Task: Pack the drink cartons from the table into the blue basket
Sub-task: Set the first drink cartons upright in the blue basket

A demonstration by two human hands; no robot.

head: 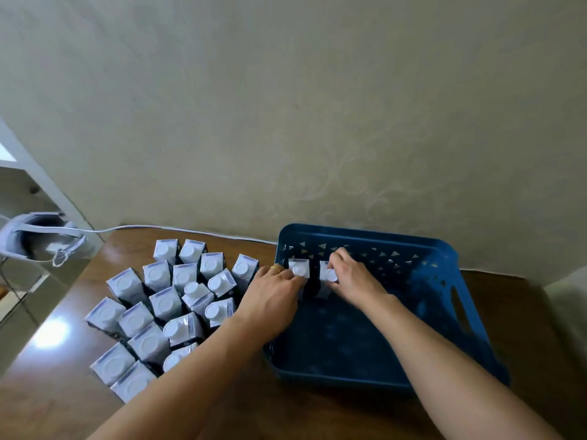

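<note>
Setting two cartons down at once, I had both hands inside the blue basket (451, 281), at its far left corner. My left hand (270, 300) had its fingers (290, 274) curled round the left carton (299, 268), and my right hand (352, 277) gripped the right carton (327, 276) near its cap; both stood upright, just beside each other with a dark gap between them. The rest of the basket floor lay bare. The remaining cartons (165, 309) stood crowded on the brown surface (47, 401) left of the basket, several tilted against neighbours. My worry was the release: letting go unevenly could tip a tall carton into that gap, since nothing braced it on the near side. My left forearm also crossed close over the crowded group, so a careless pull back could knock the leaning ones down.
</note>
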